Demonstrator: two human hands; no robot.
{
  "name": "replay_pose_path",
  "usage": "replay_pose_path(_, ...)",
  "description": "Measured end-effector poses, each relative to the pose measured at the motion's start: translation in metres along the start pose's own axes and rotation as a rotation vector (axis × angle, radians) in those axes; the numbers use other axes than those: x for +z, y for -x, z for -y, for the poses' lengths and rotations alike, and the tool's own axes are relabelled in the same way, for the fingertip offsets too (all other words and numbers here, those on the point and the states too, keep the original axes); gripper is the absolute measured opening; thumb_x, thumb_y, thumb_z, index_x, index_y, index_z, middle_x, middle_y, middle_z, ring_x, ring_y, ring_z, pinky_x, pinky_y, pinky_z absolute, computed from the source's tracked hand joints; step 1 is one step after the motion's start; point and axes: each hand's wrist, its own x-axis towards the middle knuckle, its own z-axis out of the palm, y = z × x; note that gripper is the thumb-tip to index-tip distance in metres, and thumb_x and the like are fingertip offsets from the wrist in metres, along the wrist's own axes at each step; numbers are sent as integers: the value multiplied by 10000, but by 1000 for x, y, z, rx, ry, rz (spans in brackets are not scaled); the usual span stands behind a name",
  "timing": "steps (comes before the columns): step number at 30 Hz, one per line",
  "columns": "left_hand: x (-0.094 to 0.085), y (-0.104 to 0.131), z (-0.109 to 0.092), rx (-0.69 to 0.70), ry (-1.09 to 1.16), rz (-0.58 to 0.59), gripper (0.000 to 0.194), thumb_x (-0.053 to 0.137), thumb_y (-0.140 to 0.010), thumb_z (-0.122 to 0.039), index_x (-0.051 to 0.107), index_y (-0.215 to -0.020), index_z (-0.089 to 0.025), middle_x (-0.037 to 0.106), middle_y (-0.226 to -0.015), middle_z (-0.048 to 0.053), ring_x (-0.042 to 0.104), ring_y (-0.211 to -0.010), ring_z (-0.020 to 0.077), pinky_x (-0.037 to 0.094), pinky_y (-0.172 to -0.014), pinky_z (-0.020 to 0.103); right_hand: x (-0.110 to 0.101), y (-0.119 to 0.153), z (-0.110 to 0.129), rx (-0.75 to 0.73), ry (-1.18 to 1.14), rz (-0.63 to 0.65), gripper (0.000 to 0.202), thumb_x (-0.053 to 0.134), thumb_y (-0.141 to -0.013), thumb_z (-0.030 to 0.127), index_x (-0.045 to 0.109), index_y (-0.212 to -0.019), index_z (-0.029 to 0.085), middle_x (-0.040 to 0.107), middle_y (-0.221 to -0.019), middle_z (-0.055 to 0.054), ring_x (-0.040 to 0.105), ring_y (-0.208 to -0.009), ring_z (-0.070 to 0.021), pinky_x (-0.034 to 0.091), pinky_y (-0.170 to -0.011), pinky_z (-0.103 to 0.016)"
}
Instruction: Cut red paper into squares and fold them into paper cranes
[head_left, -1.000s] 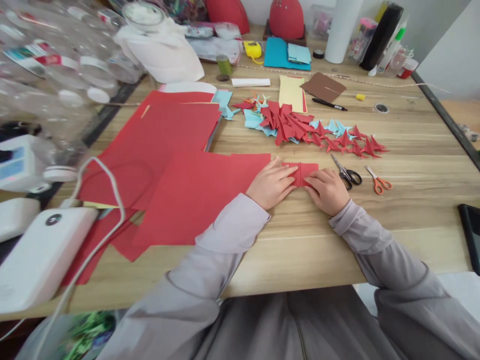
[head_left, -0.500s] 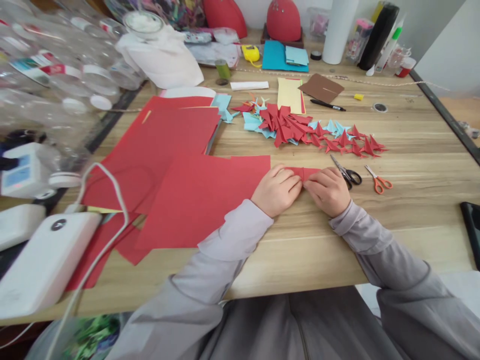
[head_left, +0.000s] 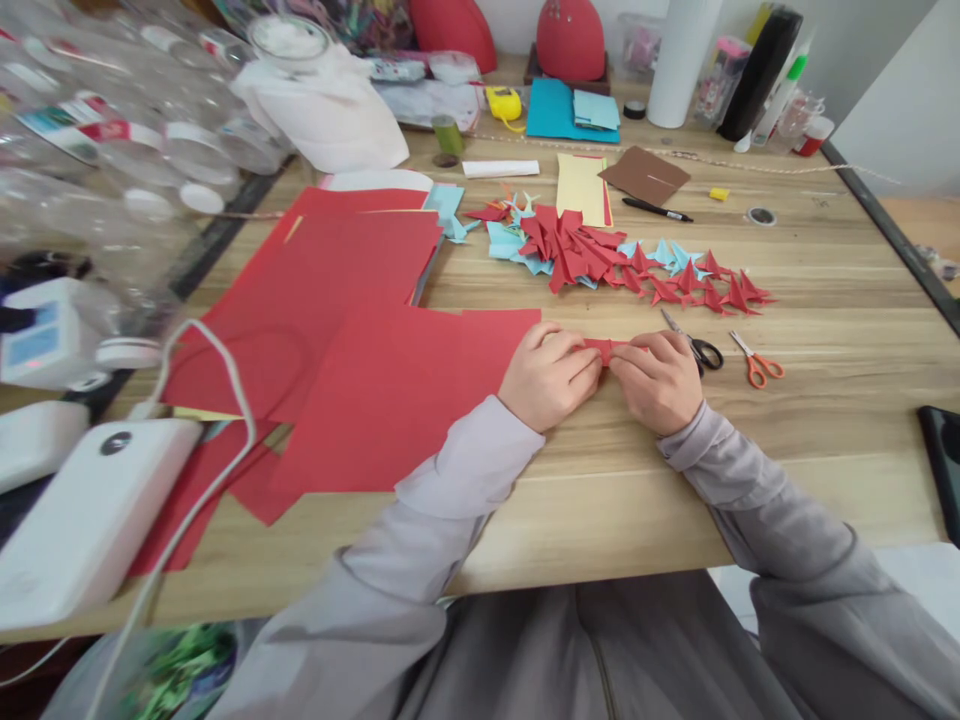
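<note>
Between my hands lies a small folded red paper (head_left: 604,347), mostly covered by fingers. My left hand (head_left: 551,376) is closed on its left end, and my right hand (head_left: 658,381) grips the right end. Large red sheets (head_left: 412,390) spread to the left of my left hand. Black-handled scissors (head_left: 706,353) lie partly behind my right hand, with orange-handled scissors (head_left: 759,367) farther right. Beyond my hands sits a cluster of folded red paper pieces (head_left: 574,250) with light blue ones among them.
Clear plastic bottles (head_left: 124,150) crowd the left side. A white power bank (head_left: 97,515) with a cable lies at the left front. Farther back are a brown paper (head_left: 646,176), a black pen (head_left: 658,209) and a white bottle (head_left: 682,60). A dark phone (head_left: 943,465) rests at the right edge.
The red paper between my hands now shows as a narrower strip, its upper edge lower than before. Both hands remain nearly in place, with fingers slightly shifted.
</note>
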Motion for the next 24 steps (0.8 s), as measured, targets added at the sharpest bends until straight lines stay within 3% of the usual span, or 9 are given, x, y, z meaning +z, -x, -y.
replay_pose_path(8,-6,4,9,-4,-45,-29,240,469,-922,-217,700,-960,-270,751,-948,15,645,-939,213,428,-874,501,-3,0,-2,18,-14,-41,220,492,-897,134,678,-857,243,728,-971,-11,556,-916,-202,328,-857,-394)
replay_pose_path(12,-13,9,17,-71,-118,-120,217,481,-913,-206,692,-916,-258,758,-923,-5,655,-893,207,423,-854,484,-6,3,-9,72,30,-105,223,480,-898,146,681,-842,225,736,-935,-30,570,-881,-204,358,-831,-387)
replay_pose_path(15,-12,7,12,-64,-84,-159,188,507,-900,-208,691,-922,-238,760,-952,7,651,-899,220,420,-836,475,-6,1,-8,74,20,-97,228,479,-897,151,685,-842,231,742,-927,-27,581,-872,-203,367,-839,-392)
replay_pose_path(20,-4,0,-4,-32,4,-58,217,482,-930,-234,699,-927,-229,757,-983,23,654,-908,210,433,-821,439,-3,-3,1,20,-40,-59,226,487,-920,173,689,-849,246,746,-949,-11,587,-880,-190,372,-853,-380)
replay_pose_path(24,-3,1,-3,-20,-13,-106,261,451,-938,-184,699,-870,-226,763,-943,11,657,-854,185,438,-789,411,-3,-1,-1,22,-44,-130,142,553,-917,235,691,-888,220,747,-927,-36,601,-872,-191,390,-832,-361)
